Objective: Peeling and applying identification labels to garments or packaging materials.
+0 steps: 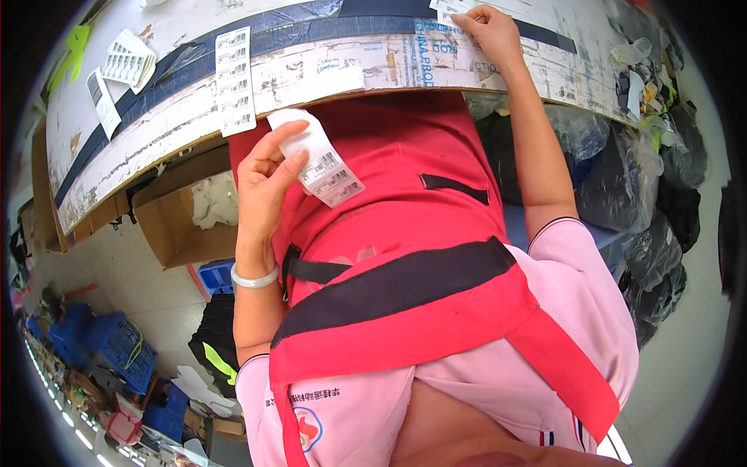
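Observation:
My left hand (266, 175), with a pale bangle on its wrist, holds a curling strip of white barcode labels (320, 159) between thumb and fingers. This strip hangs in front of my red apron (405, 156), just off the near edge of the table. Far out over the table, my right hand (494, 35) pinches the edge of a white printed label (445, 8) at the top of the view. Part of that label is cut off by the picture's edge. A longer label strip (236, 82) lies flat across the table's near edge, beside my left hand.
The worn white table (334, 58) carries dark tape strips. A stack of labels (128, 61) and a single label piece (103, 101) lie at its left. Below are an open cardboard box (167, 226) and a blue crate (124, 350). Plastic bags (622, 179) crowd the right side.

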Action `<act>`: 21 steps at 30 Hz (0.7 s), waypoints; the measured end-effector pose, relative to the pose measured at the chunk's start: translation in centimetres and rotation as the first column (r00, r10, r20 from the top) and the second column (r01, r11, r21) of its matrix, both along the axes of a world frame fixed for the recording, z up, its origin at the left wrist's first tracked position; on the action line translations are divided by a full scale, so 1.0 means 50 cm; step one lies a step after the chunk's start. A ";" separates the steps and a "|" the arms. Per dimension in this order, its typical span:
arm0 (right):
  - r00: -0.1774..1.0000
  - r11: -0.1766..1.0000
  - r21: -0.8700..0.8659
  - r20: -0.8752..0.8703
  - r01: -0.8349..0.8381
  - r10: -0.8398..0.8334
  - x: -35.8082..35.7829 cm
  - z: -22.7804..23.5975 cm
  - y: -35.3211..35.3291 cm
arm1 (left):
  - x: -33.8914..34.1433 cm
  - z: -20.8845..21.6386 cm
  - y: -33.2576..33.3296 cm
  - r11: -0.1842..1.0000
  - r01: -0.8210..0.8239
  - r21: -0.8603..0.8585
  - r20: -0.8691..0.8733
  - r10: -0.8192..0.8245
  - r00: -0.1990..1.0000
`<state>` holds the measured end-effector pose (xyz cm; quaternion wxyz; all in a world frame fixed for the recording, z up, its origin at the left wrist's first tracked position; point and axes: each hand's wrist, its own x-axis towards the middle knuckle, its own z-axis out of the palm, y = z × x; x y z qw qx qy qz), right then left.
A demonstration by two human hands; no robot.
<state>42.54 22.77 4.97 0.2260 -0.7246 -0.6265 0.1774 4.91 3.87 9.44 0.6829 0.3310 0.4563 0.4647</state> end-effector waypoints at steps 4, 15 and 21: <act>0.998 0.980 0.196 0.054 0.032 -0.044 -0.076 0.059 -0.033 | 0.002 -0.001 0.002 1.000 -0.016 -0.007 -0.058 0.015 0.998; 0.463 0.630 -0.243 -0.861 -0.738 0.210 -0.341 0.135 -0.272 | 0.004 0.021 0.006 0.990 -0.022 0.140 -0.145 0.042 0.989; 0.431 0.648 -0.226 -0.885 -0.727 0.176 -0.347 0.138 -0.274 | -0.005 0.031 -0.020 0.999 0.039 0.018 -0.165 -0.036 0.986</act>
